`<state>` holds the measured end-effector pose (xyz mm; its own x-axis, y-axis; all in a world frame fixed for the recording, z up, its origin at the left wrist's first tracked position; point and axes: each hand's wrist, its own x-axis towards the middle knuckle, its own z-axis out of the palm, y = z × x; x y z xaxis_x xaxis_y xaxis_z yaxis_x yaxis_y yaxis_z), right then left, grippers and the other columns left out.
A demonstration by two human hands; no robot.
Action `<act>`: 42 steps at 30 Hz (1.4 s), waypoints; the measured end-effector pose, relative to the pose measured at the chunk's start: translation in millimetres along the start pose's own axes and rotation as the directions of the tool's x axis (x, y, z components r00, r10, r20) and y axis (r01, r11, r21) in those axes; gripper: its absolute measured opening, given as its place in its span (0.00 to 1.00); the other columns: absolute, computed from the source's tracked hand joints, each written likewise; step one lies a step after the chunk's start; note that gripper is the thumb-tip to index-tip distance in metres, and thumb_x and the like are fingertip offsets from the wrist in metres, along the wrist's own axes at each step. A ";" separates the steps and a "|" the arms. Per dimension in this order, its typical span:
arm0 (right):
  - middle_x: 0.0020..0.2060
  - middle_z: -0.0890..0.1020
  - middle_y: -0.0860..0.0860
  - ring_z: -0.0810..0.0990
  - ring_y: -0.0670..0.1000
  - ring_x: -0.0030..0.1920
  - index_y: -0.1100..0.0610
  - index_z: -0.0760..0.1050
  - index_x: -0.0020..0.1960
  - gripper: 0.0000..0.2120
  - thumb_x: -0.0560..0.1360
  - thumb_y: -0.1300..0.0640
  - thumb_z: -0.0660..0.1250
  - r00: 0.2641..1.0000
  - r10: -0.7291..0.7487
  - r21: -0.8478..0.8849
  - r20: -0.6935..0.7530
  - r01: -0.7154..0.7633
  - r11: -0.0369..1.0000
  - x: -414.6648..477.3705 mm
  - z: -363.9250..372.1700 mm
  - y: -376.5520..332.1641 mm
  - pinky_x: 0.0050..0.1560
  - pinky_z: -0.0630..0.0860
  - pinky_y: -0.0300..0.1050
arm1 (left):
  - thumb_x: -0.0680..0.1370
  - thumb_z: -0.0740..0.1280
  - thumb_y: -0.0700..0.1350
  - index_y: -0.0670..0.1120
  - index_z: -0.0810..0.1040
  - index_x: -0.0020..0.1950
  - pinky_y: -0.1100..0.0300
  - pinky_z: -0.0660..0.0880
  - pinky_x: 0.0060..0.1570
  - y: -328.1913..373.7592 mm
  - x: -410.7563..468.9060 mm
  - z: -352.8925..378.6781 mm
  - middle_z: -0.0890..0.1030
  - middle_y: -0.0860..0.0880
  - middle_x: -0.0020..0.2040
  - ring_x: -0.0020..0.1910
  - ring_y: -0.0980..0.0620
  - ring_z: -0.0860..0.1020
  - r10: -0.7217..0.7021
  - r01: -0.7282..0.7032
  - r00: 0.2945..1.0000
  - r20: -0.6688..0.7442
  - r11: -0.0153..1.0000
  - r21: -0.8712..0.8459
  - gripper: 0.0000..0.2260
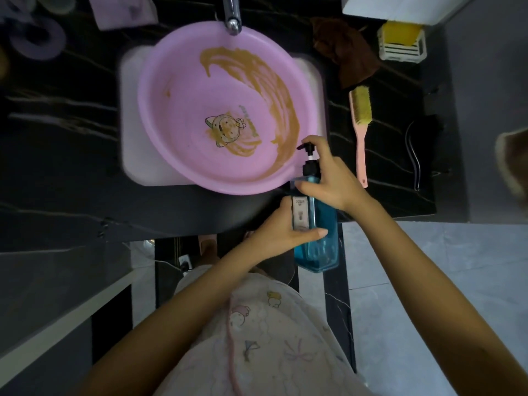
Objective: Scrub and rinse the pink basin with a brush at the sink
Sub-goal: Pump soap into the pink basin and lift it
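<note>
step: likely soaping | basin (177, 115) in sink (128, 110), brown smears (283, 110) on its right wall | left hand (281, 228) grips bottle (320, 247) at basin's near-right rim | right hand (331, 178) clasps the pump (309, 161) | advice: aim pump over smears, press steadily | brush (360, 121) idle right of basin

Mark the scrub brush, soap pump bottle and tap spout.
scrub brush (361, 138): head view, on its pink handle.
soap pump bottle (325, 250): head view, on its blue body.
tap spout (233, 21): head view, on its chrome tip.
</note>
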<state>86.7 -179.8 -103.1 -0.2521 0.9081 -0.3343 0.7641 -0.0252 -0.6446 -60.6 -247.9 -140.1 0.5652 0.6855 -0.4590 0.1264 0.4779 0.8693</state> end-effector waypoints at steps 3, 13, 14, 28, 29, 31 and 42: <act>0.45 0.78 0.45 0.81 0.46 0.41 0.51 0.57 0.68 0.33 0.68 0.53 0.69 0.992 -0.011 0.150 -0.122 0.029 0.988 -12.7 -8.1 -2.9 0.43 0.80 0.45 | 0.76 0.66 0.54 0.48 0.75 0.57 0.55 0.79 0.49 13.1 -12.2 -34.8 0.81 0.54 0.49 0.47 0.57 0.80 0.103 -0.077 0.993 -0.064 0.943 0.323 0.14; 0.45 0.80 0.49 0.81 0.49 0.43 0.44 0.55 0.68 0.36 0.68 0.60 0.72 0.956 0.026 0.164 -0.291 0.023 0.986 -40.9 -31.7 -11.1 0.46 0.81 0.52 | 0.54 0.78 0.36 0.40 0.78 0.50 0.53 0.76 0.39 -3.6 -19.0 -126.9 0.79 0.41 0.46 0.41 0.42 0.78 0.369 0.046 0.928 -0.058 0.043 0.998 0.26; 0.45 0.80 0.50 0.82 0.49 0.43 0.44 0.55 0.68 0.36 0.68 0.59 0.72 0.956 0.022 0.154 -0.292 0.024 0.988 -42.2 -33.5 -12.3 0.45 0.81 0.53 | 0.53 0.79 0.36 0.40 0.78 0.47 0.54 0.75 0.35 -1.2 -19.9 -128.9 0.79 0.42 0.44 0.38 0.42 0.78 0.364 0.035 0.930 -0.042 0.026 0.999 0.25; 0.55 0.78 0.48 0.82 0.56 0.46 0.41 0.55 0.70 0.40 0.66 0.57 0.73 0.872 -0.111 0.099 -0.477 0.178 0.979 -73.5 -89.1 -33.4 0.48 0.78 0.61 | 0.72 0.59 0.47 0.41 0.73 0.36 0.53 0.65 0.30 104.7 -34.8 -127.8 0.74 0.42 0.33 0.35 0.45 0.70 0.834 0.015 0.458 -0.308 0.339 0.941 0.11; 0.56 0.77 0.45 0.82 0.54 0.47 0.41 0.54 0.71 0.41 0.66 0.56 0.72 0.865 -0.124 0.104 -0.486 0.198 0.975 -75.6 -94.2 -35.8 0.49 0.78 0.60 | 0.73 0.58 0.48 0.41 0.73 0.36 0.53 0.65 0.30 117.1 -34.1 -127.4 0.74 0.42 0.32 0.34 0.44 0.71 0.831 0.002 0.399 -0.388 0.422 0.907 0.12; 0.56 0.76 0.40 0.81 0.50 0.50 0.42 0.54 0.72 0.41 0.66 0.55 0.72 0.855 -0.143 0.114 -0.499 0.229 0.967 -78.1 -103.4 -40.3 0.53 0.79 0.56 | 0.75 0.57 0.48 0.42 0.70 0.34 0.53 0.64 0.31 138.4 -34.3 -126.1 0.71 0.44 0.30 0.31 0.48 0.68 0.779 -0.091 0.301 -0.550 0.597 0.797 0.13; 0.51 0.78 0.36 0.81 0.45 0.49 0.48 0.60 0.68 0.35 0.63 0.49 0.68 0.844 -0.133 0.306 -0.520 0.329 0.893 -60.3 -117.6 -49.9 0.48 0.77 0.41 | 0.80 0.62 0.48 0.48 0.77 0.40 0.63 0.73 0.39 125.5 -5.8 -113.9 0.78 0.52 0.40 0.38 0.56 0.75 0.037 -0.537 0.438 -0.898 0.812 -0.228 0.11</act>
<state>133.5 -184.2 30.1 -0.0058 0.9870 0.1606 0.4180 0.1483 -0.8962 -140.9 -129.3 -49.3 -0.4802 0.8114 -0.3332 -0.3869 0.1450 0.9106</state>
